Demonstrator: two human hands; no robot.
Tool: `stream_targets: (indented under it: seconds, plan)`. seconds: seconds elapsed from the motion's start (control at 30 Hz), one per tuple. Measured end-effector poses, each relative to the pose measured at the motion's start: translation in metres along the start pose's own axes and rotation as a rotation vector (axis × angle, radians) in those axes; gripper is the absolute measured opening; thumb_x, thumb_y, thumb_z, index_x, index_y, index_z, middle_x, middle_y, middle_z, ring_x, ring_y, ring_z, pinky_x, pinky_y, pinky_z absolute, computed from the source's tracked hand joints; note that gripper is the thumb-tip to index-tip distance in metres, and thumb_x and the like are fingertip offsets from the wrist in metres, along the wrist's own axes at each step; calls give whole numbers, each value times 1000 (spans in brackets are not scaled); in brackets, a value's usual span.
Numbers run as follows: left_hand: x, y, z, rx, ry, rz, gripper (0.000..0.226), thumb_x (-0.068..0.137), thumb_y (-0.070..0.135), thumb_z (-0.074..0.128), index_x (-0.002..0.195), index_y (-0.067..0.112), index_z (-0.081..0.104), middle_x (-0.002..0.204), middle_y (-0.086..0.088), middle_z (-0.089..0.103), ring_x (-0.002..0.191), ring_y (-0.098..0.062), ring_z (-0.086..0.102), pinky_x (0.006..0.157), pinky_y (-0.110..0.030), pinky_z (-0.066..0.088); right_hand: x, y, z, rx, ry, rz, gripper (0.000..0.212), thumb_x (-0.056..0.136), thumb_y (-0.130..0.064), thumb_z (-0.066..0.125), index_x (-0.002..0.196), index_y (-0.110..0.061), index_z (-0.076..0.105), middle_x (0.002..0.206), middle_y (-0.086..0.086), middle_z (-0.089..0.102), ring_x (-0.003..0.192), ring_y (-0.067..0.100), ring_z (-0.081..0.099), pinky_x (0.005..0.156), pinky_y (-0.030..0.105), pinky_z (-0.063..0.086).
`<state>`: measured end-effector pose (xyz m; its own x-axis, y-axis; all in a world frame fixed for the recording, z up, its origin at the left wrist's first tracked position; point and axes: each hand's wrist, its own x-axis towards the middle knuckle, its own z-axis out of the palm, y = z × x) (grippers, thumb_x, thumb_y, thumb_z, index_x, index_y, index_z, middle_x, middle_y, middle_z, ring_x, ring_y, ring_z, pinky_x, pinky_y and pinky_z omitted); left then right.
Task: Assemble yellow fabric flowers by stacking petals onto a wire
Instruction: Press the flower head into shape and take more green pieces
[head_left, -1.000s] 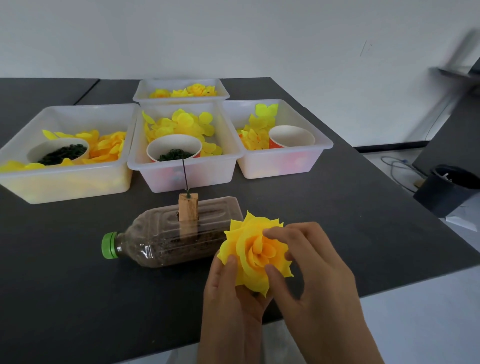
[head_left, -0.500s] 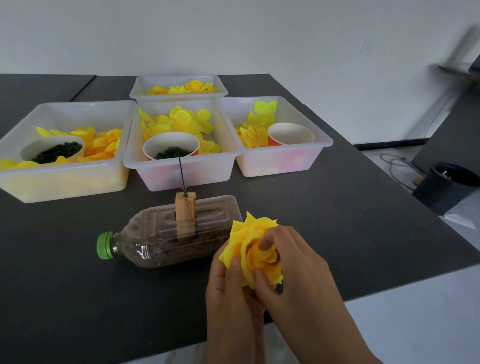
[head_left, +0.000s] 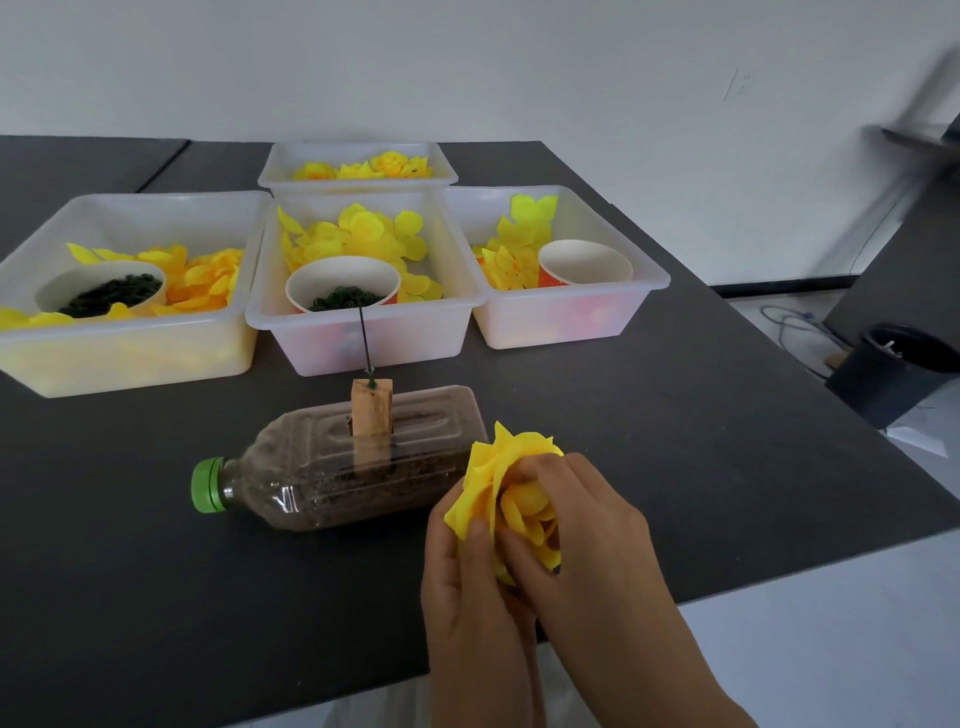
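Note:
A yellow fabric flower (head_left: 485, 483) is held above the near edge of the black table (head_left: 675, 441). My left hand (head_left: 467, 587) grips it from below, thumb on its outer petals. My right hand (head_left: 587, 535) curls over its middle and squeezes the inner petals. A thin dark wire (head_left: 363, 340) stands bare in a wooden block (head_left: 371, 408) set in a soil-filled plastic bottle (head_left: 332, 467) lying on its side, just left of the flower.
Three white bins of loose yellow petals (head_left: 47, 358) (head_left: 363, 348) (head_left: 566, 322) stand behind the bottle, each with a paper cup; two cups hold dark green bits. A fourth bin (head_left: 358, 166) holds finished flowers. A black bucket (head_left: 893, 374) sits on the floor right.
My right hand has closed over the flower's middle, pressing the petals together; the flower looked spread open a second ago. Both hands stayed in place near the bottle.

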<state>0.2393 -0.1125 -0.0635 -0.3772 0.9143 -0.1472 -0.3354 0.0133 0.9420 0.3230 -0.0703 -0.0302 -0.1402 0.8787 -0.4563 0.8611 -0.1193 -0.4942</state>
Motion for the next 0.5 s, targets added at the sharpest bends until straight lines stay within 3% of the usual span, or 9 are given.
stream_targets:
  seconds: [0.1,0.17,0.23,0.3,0.4,0.5]
  plan:
    - [6,-2,10,-45,7,-121,30,99,12,44,127,16,53,119,-2,65,96,-13,64,72,-19,46,6,-2,-1,55,-62,48,72,96,-44,45,149,-22,1,160,-2,7,146,15,15,111,24,19]
    - [8,2,17,-117,52,-213,29,93,15,48,123,19,50,110,-5,61,87,-15,57,66,-26,40,7,0,2,45,-84,51,74,96,-43,45,149,-20,-2,160,0,4,147,17,12,112,25,16]
    - [5,7,22,-157,81,-210,28,85,26,50,113,24,52,101,0,62,86,-13,59,68,-27,43,7,0,2,56,-100,74,73,96,-42,45,149,-19,-1,160,2,6,147,17,13,112,26,16]
    - [1,8,22,-202,67,-184,30,78,24,52,108,24,56,100,0,66,91,-20,63,71,-30,47,5,1,-1,114,-79,97,72,96,-42,47,148,-19,2,159,2,11,145,16,17,111,25,19]
    - [3,4,22,-218,77,-185,24,93,10,45,114,21,51,99,-1,62,89,-18,61,67,-26,45,0,0,-2,106,-34,72,72,95,-44,47,147,-21,4,157,1,14,144,15,20,111,25,21]
    - [2,2,22,-207,81,-143,21,96,11,44,109,23,55,101,1,67,86,-18,65,69,-29,49,-4,-5,3,67,-6,29,66,96,-42,47,146,-21,10,155,0,19,141,14,25,110,24,24]
